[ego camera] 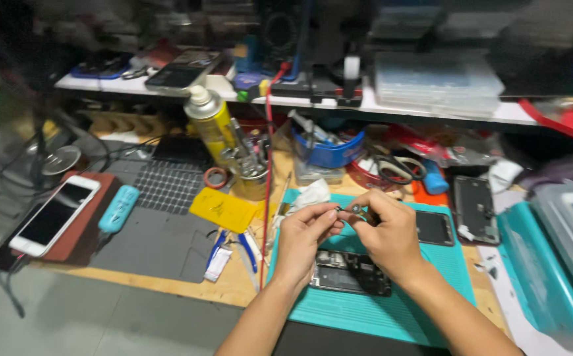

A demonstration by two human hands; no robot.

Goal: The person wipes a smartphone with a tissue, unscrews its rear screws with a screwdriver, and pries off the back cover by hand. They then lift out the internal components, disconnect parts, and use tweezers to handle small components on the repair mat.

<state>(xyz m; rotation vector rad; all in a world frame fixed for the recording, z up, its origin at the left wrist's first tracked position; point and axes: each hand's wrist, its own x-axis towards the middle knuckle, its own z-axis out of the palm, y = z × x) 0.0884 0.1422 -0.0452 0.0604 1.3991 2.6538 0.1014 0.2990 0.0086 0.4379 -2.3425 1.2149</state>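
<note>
part [355, 208] — one, small, long axis left–right | left hand [305, 238], right hand [385, 232] — fingertips pinching its ends | opened phone [351, 271] — one, below, near

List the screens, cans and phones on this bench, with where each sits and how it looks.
White smartphone: far left, on a red-brown pad, dark screen.
Yellow spray can: back centre-left, upright, white cap.
Opened phone: on the teal mat, below both hands, dark insides showing.
Black phone screen: right on the mat, flat.
</note>
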